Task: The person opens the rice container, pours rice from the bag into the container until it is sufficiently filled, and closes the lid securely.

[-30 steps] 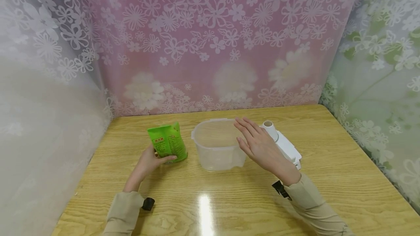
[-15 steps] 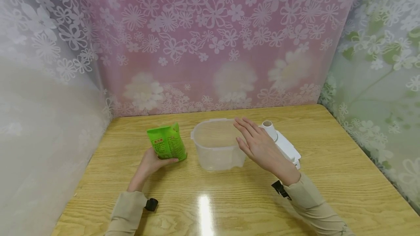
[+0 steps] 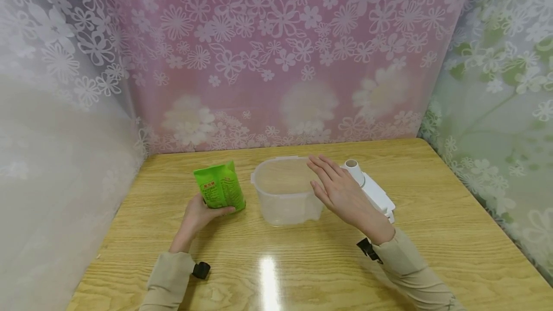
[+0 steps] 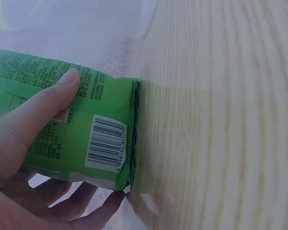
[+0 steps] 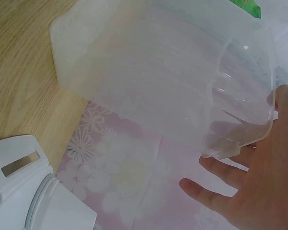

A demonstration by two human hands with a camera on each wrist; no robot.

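A green printed packet (image 3: 222, 187) stands almost upright left of the clear plastic container (image 3: 269, 208). My left hand (image 3: 199, 213) grips its lower part, thumb across the face. In the left wrist view, the packet's barcode side (image 4: 107, 142) shows, and its crimped bottom end is at or very near the table. My right hand (image 3: 341, 195) is at the container's right rim with fingers nearly straight. In the right wrist view, the fingers (image 5: 225, 172) spread by the outside of the container wall (image 5: 149, 72), and the thumb lies near the rim.
Right of the container, partly behind my right hand, lies a white plastic part (image 3: 380, 195) with an upright tube (image 3: 355, 172). The wooden table (image 3: 233, 263) runs back to a pink floral curtain (image 3: 281, 61), with more curtains at both sides.
My left hand has shifted slightly to the right around the packet, which has moved up a touch. The right hand and the container look the same.
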